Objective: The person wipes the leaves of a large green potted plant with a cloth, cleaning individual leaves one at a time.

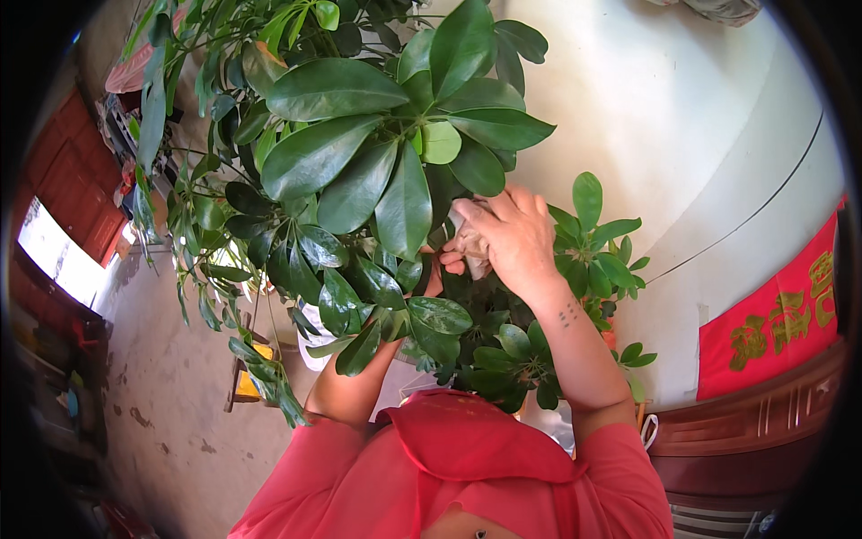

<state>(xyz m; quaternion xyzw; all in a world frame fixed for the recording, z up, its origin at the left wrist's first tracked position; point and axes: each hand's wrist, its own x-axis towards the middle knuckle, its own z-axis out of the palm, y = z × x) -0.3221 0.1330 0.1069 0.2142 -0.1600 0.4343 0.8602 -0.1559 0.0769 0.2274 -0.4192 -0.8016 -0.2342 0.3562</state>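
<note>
A tall umbrella plant (schefflera) (337, 155) with broad glossy green leaves fills the upper middle of the view. My right hand (522, 236) is closed around a crumpled pale cloth (473, 246), just under the big upper leaf cluster. My left hand (434, 277) reaches up through the foliage from below and is mostly hidden by leaves. Its visible fingertips lie close against the cloth; whether they pinch a leaf or stem cannot be made out. Some lower leaves (441, 315) have a wet-looking shine or pale spots.
A pale wall (606, 87) rises behind the plant, with a red banner bearing gold characters (781, 323) at right. Below it stands dark brown wooden furniture (747, 424). On the left are the concrete floor (175, 377), a wooden stool frame (239, 364) and a reddish door (77, 175).
</note>
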